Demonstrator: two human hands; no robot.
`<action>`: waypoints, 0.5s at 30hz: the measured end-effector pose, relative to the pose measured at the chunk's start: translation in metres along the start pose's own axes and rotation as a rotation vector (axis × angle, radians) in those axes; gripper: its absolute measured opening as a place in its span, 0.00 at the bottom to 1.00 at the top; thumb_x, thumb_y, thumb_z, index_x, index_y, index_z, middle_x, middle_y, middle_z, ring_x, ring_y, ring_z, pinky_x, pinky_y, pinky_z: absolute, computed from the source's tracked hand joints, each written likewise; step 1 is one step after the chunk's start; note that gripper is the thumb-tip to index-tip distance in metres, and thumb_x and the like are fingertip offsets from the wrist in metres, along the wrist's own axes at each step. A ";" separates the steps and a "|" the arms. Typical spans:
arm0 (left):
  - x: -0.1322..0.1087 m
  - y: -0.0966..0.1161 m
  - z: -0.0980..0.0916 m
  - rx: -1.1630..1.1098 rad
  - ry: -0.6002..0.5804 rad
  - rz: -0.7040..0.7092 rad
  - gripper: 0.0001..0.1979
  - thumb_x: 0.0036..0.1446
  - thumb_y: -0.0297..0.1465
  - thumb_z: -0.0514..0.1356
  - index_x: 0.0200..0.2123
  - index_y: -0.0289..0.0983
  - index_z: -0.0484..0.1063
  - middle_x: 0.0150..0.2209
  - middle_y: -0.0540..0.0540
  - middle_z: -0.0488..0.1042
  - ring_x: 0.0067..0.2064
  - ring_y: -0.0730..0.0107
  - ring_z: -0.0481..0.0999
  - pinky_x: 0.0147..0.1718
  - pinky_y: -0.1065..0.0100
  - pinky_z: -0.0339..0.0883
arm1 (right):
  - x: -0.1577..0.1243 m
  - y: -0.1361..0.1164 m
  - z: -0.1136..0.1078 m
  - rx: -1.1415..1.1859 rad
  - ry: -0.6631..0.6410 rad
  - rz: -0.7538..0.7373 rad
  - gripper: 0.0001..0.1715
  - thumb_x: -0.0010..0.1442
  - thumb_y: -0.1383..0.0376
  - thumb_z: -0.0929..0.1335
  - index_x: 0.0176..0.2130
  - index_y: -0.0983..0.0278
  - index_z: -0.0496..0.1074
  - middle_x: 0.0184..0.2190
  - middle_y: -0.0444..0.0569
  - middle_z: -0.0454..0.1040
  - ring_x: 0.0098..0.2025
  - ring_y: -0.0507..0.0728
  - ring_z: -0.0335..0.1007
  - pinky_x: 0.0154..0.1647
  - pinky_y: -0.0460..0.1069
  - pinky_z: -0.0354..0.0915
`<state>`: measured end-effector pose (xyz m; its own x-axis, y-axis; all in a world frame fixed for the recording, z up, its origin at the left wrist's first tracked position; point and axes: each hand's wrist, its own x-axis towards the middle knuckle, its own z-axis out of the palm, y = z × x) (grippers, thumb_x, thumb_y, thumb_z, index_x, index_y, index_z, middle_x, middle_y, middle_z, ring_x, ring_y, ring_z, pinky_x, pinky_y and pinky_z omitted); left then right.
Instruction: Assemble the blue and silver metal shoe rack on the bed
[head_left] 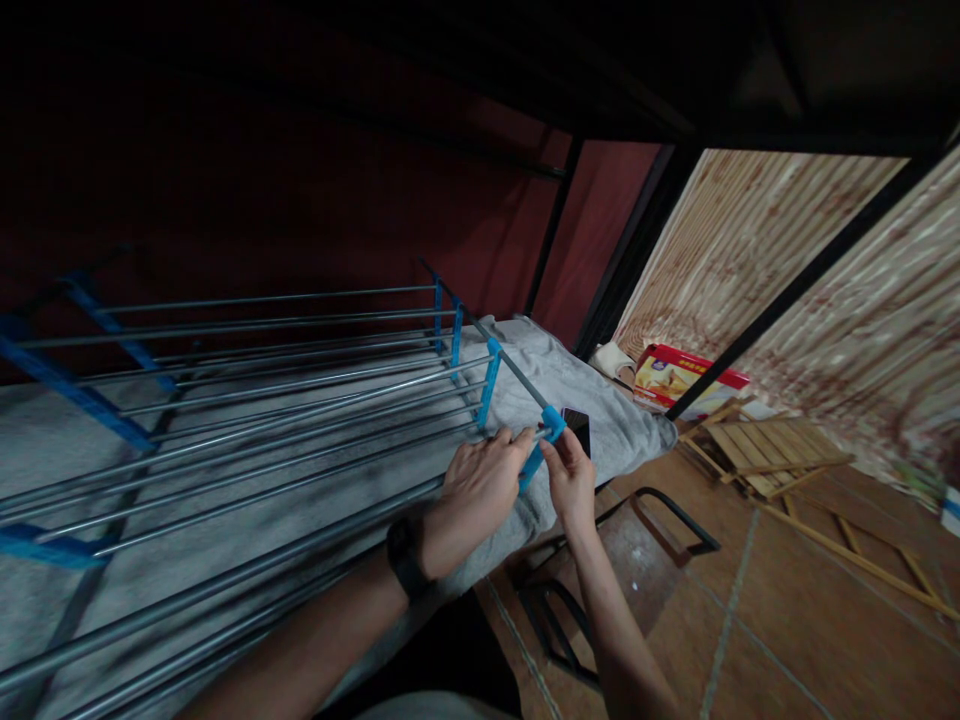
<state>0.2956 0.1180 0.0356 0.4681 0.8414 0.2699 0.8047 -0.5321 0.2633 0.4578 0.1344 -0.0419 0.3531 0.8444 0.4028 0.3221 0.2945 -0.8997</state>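
Note:
A rack of grey metal rods (300, 392) with blue plastic connectors (491, 375) lies across the grey cloth in front of me. My left hand (487, 470), with a black band on its wrist, is closed on a rod close to the rack's right end. At the blue corner connector (553, 422), my right hand (570, 480) has its thumb and fingers pinched against the plastic. The two hands are almost touching. Part of the connector and the rod's end are hidden behind my fingers.
Grey cloth (615, 425) covers the surface under the rack, and a phone (576, 428) lies beside my right hand. Dark metal bars (795, 290) frame the right side. On the tiled floor (810, 590) are a red box (686, 375), wooden slats (780, 450) and a black-framed chair (637, 550).

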 end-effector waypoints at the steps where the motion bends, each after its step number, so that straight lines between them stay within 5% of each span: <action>1: 0.000 0.000 0.000 0.001 -0.003 -0.001 0.24 0.65 0.25 0.44 0.62 0.46 0.59 0.52 0.46 0.72 0.44 0.63 0.75 0.41 0.61 0.66 | 0.000 0.000 0.000 0.001 0.000 -0.001 0.23 0.58 0.55 0.67 0.49 0.65 0.72 0.40 0.52 0.77 0.44 0.60 0.71 0.48 0.54 0.66; 15: 0.004 0.004 -0.002 0.018 -0.067 -0.004 0.24 0.64 0.24 0.45 0.62 0.45 0.60 0.49 0.44 0.73 0.42 0.62 0.76 0.37 0.63 0.66 | -0.004 -0.001 0.001 -0.037 -0.008 -0.008 0.23 0.59 0.55 0.67 0.49 0.66 0.72 0.37 0.52 0.77 0.42 0.60 0.71 0.45 0.53 0.67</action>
<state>0.2997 0.1192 0.0397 0.4879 0.8483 0.2057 0.8128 -0.5274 0.2474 0.4554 0.1309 -0.0426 0.3431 0.8460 0.4082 0.3572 0.2844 -0.8897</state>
